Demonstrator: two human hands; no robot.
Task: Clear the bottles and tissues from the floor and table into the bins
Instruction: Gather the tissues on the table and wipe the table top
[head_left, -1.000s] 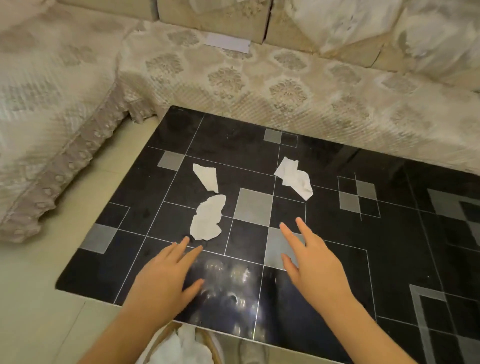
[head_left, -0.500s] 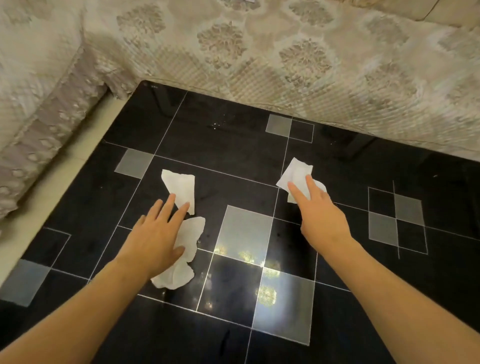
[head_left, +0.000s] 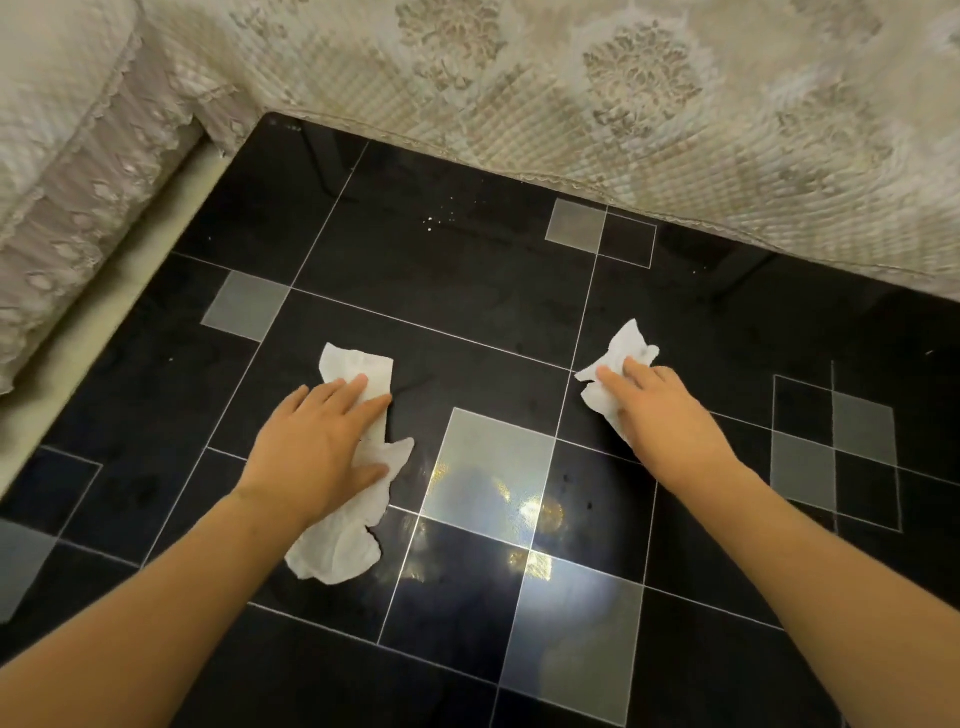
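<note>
We are reaching both hands out onto the table (head_left: 467, 270). A moment ago they were hanging over the near edge; now they are lying on the tissues. Our left hand (head_left: 317, 447) is pressing flat on two tissues (head_left: 337, 551) at 9 o'clock. Our right hand (head_left: 660, 410) is starting to bunch a tissue (head_left: 623, 348) at 3 o'clock. Next we can scoop them up for the bin.
</note>
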